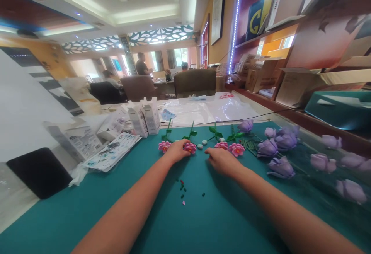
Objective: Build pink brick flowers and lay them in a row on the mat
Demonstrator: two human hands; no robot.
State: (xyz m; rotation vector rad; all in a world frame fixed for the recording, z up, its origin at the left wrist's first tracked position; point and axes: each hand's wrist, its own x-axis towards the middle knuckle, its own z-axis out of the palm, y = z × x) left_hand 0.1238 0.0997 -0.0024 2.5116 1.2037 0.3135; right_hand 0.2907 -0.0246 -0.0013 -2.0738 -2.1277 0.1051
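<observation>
My left hand (176, 152) has its fingers closed round the edge of a pink toy-brick flower (190, 148) lying on the green mat. Just left of that hand lies another pink flower (164, 146). My right hand (222, 161) is curled, its index finger and thumb pointing left; its palm is hidden. Behind it, a third flower (221, 144) is partly covered by the hand, and one more flower (237, 149) sits to its right. Green leafy stems (215, 131) reach back from the flowers. Between the hands are small white round pieces (204, 142).
Loose green pieces (182, 187) and a pink bit (183, 203) lie nearer me on the mat (121, 203). Purple flowers (280, 167) fill the right side. White boxes (151, 116), printed sheets (114, 153) and a black tablet-like slab (39, 173) are left. People (142, 65) are far back.
</observation>
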